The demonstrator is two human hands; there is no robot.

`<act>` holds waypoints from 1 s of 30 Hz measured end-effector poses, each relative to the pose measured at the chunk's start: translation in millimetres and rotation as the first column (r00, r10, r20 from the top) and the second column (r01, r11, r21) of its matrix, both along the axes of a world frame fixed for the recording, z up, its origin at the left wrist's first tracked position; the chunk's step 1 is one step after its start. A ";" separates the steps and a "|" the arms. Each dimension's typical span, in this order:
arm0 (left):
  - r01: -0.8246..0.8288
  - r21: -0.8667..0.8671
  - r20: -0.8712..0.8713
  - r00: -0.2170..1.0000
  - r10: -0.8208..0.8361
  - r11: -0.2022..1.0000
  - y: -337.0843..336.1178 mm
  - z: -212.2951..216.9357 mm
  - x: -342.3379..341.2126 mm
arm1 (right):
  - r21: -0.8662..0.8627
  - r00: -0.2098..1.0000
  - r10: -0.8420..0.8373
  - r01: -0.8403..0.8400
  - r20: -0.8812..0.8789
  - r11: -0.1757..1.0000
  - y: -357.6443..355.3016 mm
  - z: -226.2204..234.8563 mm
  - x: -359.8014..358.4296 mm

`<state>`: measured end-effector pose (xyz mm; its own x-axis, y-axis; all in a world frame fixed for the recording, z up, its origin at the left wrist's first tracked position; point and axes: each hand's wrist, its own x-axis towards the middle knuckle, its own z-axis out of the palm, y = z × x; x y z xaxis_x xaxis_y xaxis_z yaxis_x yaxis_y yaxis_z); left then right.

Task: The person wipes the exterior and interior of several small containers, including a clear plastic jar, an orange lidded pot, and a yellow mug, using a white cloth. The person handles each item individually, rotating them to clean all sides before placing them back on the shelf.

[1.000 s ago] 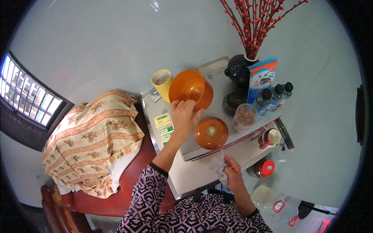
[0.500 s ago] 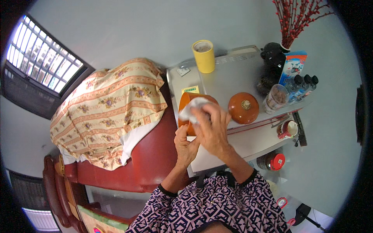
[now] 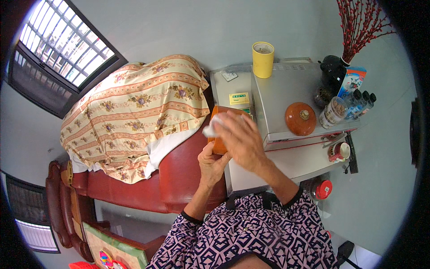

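My left hand is closed around the lower edge of an orange, glossy pot, which is tilted on its side above the counter. A white wiping cloth is bunched in my right hand and lies against the pot's opening. Much of the pot is hidden behind my right hand. Off to the right, a round orange lid with a pale ornate knob rests on a silver metal appliance. Just beyond the pot, a small yellow box sits on the white counter.
A yellow canister stands at the back. On the right are a black vase with red branches, a clear tub, several dark-capped bottles, a mug and a red-lidded jar. A floral cloth covers part of the red sofa.
The view has shifted, so the counter items appear farther right. My right hand and the cloth have moved slightly across the pot's opening; my left hand keeps its hold.
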<state>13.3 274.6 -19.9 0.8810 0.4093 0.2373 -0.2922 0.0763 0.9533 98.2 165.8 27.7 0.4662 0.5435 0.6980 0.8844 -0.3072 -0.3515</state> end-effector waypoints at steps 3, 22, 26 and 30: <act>0.004 0.018 -0.022 1.000 -0.003 1.000 1.5 5.4 -7.6 | -0.042 0.993 0.028 -0.023 0.118 0.999 -5.0 -11.2 -26.4; 0.115 0.079 -0.121 0.987 -0.105 0.990 6.1 7.3 -21.7 | 0.208 0.929 0.124 -0.053 -0.350 0.977 -15.4 -4.8 28.3; 0.051 -0.131 -0.035 0.998 -0.056 0.990 9.3 9.3 -14.1 | 0.147 0.999 -0.055 0.054 0.001 0.988 -5.3 -10.9 -12.2; 0.071 -0.351 0.025 0.997 -0.067 0.934 17.9 0.3 -12.9 | 0.102 0.991 -0.011 -0.002 0.131 0.995 -3.8 -39.7 -35.1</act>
<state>0.4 292.6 -19.5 0.9079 0.4070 0.1002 -0.2859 0.4263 0.8582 63.2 162.0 -12.0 0.3694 0.4645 0.8049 0.9235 -0.2800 -0.2622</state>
